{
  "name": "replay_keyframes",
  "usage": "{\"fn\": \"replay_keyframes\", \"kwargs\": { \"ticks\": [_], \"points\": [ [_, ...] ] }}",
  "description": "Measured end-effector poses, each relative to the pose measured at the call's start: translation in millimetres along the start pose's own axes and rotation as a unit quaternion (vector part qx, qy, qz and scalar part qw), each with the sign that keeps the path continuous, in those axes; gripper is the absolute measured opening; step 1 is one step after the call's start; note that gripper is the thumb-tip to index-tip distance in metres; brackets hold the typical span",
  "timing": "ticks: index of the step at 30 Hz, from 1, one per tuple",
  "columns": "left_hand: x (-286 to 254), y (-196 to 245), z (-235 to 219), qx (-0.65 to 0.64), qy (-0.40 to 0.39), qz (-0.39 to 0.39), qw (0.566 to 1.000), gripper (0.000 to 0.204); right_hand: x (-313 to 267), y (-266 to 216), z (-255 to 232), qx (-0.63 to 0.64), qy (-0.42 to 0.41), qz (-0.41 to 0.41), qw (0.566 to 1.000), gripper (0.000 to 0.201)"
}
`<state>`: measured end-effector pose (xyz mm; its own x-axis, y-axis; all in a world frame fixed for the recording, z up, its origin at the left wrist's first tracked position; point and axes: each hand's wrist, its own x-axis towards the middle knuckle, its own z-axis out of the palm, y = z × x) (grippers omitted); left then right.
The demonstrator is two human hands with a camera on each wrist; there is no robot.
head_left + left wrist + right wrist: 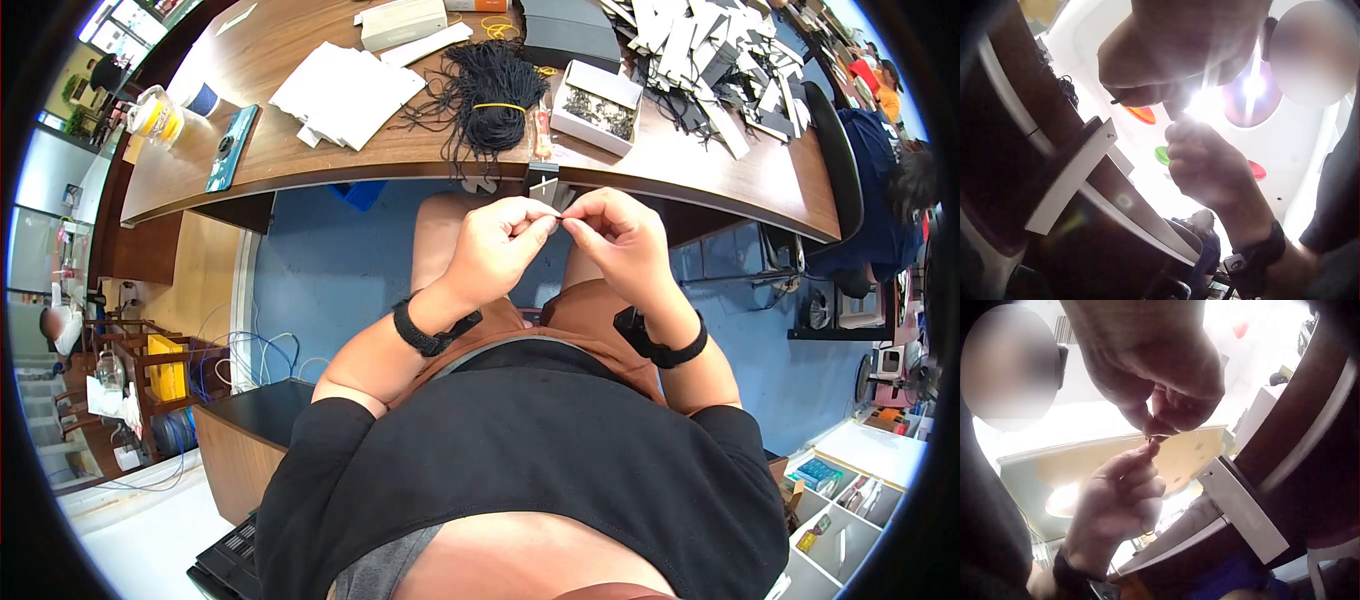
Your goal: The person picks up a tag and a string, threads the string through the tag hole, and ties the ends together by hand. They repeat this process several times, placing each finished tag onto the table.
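Observation:
Just off the table's front edge, the left hand [500, 247] and right hand [622, 238] meet fingertip to fingertip. Between them is a tiny dark piece [1149, 441], pinched by both thumbs and fingers; its exact shape is too small to tell. Beyond the fingertips, a white card [1246, 511] with a small dark spot near one end stands out at the table edge, touched by neither hand. On the table lie a bundle of black cords [490, 110] with a yellow tie and an open white box [598, 105] of small dark pieces.
White sheets [345, 95], a blue phone [232, 148] and a lidded jar [157, 119] are on the left of the table [440, 166]. White and black strips [715, 70] are heaped at right. A person in dark blue [868, 190] is beside the table's right end.

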<state>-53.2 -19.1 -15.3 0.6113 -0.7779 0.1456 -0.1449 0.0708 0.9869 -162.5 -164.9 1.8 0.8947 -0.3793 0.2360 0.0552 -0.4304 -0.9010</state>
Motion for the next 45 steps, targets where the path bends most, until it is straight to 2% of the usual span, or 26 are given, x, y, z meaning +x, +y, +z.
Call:
{"fn": "replay_keyframes", "kwargs": {
  "ticks": [2, 4, 5, 7, 9, 11, 12, 14, 17, 19, 21, 23, 25, 32, 35, 36, 38, 41, 42, 44, 45],
  "points": [
    [0, -1, -2, 0.003, -0.012, 0.000, 1.000, 0.010, -2, 1, -3, 0.022, -0.010, 0.013, 1.000, 0.009],
    [3, -2, -4, 0.004, -0.021, 0.023, 1.000, 0.010, -3, -1, -2, 0.131, 0.004, 0.067, 0.989, 0.008],
    [6, -7, -7, -0.026, -0.019, 0.018, 0.999, 0.010, -3, -2, -1, 0.185, 0.012, 0.093, 0.978, 0.008],
    [10, -17, -18, -0.087, -0.017, 0.008, 0.996, 0.010, -4, 8, -5, 0.212, 0.055, 0.089, 0.972, 0.007],
    [9, -17, -33, -0.083, 0.004, -0.036, 0.996, 0.010, -5, 21, -9, 0.128, 0.009, 0.100, 0.987, 0.011],
    [8, -22, -31, -0.062, -0.006, -0.001, 0.998, 0.010, -5, 13, -10, -0.075, -0.067, -0.019, 0.995, 0.019],
    [7, -22, -28, -0.044, -0.024, -0.014, 0.999, 0.011, -4, 8, -4, -0.070, -0.039, -0.036, 0.996, 0.024],
    [8, -20, -23, -0.010, -0.062, -0.040, 0.997, 0.012, 2, -4, 6, -0.036, -0.050, -0.010, 0.998, 0.024],
    [13, -12, -22, -0.104, -0.090, -0.141, 0.980, 0.019, 4, -3, 22, -0.003, -0.022, 0.054, 0.998, 0.017],
    [12, -11, -21, -0.186, -0.073, -0.162, 0.966, 0.024, 4, -2, 25, -0.014, 0.018, 0.090, 0.996, 0.013],
    [9, -13, -19, -0.268, -0.055, -0.184, 0.944, 0.033, 2, 3, 30, 0.020, 0.063, 0.078, 0.995, 0.008],
    [9, -22, -20, -0.269, -0.050, -0.140, 0.951, 0.037, 2, 5, 31, 0.058, 0.103, 0.085, 0.989, 0.007],
    [11, -27, -17, -0.267, -0.039, -0.106, 0.957, 0.037, 3, 7, 30, 0.114, 0.096, 0.111, 0.983, 0.006],
    [11, -32, -12, -0.284, -0.045, -0.122, 0.950, 0.026, -1, 18, 26, 0.224, 0.026, 0.169, 0.959, 0.006],
    [9, -33, -12, -0.283, -0.031, -0.138, 0.948, 0.022, -5, 26, 29, 0.216, 0.009, 0.168, 0.962, 0.007],
    [9, -32, -12, -0.236, -0.030, -0.126, 0.963, 0.021, -6, 26, 32, 0.214, 0.017, 0.162, 0.963, 0.010],
    [10, -29, -12, -0.139, -0.028, -0.101, 0.985, 0.020, -4, 18, 26, 0.208, -0.012, 0.209, 0.955, 0.012],
    [9, -25, -11, 0.000, -0.019, 0.004, 1.000, 0.015, -3, 17, 22, 0.211, -0.026, 0.243, 0.946, 0.012],
    [8, -26, -10, -0.036, -0.016, -0.004, 0.999, 0.014, -2, 18, 21, 0.215, -0.026, 0.248, 0.944, 0.012],
    [8, -32, -9, -0.107, -0.009, -0.019, 0.994, 0.012, -5, 23, 28, 0.145, 0.004, 0.174, 0.974, 0.011],
    [8, -34, -10, -0.146, -0.019, -0.057, 0.987, 0.012, -6, 27, 32, 0.108, 0.019, 0.135, 0.985, 0.010]
  ]
}}
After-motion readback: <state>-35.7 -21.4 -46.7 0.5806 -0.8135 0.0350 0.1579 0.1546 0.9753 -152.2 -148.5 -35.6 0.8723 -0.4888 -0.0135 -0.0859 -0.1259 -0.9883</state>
